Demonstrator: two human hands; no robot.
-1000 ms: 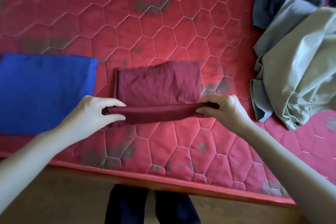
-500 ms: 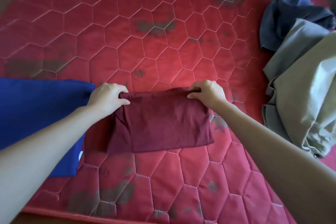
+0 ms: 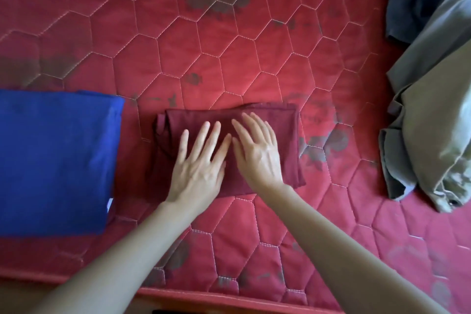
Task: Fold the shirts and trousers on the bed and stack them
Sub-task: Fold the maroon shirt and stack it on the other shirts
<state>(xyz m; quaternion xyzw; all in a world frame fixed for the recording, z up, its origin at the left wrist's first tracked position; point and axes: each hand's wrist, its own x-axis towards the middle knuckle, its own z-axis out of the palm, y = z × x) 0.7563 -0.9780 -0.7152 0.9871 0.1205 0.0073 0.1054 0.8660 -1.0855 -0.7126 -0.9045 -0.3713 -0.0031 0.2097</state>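
A maroon garment (image 3: 285,135) lies folded into a small rectangle in the middle of the red quilted bed (image 3: 229,46). Both of my hands lie flat on top of it, side by side, fingers straight and spread. My left hand (image 3: 198,166) covers its left half and my right hand (image 3: 257,153) its middle. A folded blue garment (image 3: 56,160) lies flat to the left, apart from the maroon one. An unfolded olive-grey garment (image 3: 433,122) is heaped at the right edge, with a dark blue-grey one (image 3: 418,0) behind it.
The bed's front edge (image 3: 229,299) runs along the bottom of the view, with floor below it. Bare quilted mattress stretches behind the maroon garment and between it and the heap on the right.
The near edge of the maroon garment was lifted and folded over to the far side. Both hands then let go of the far corners and came down flat on top of it.
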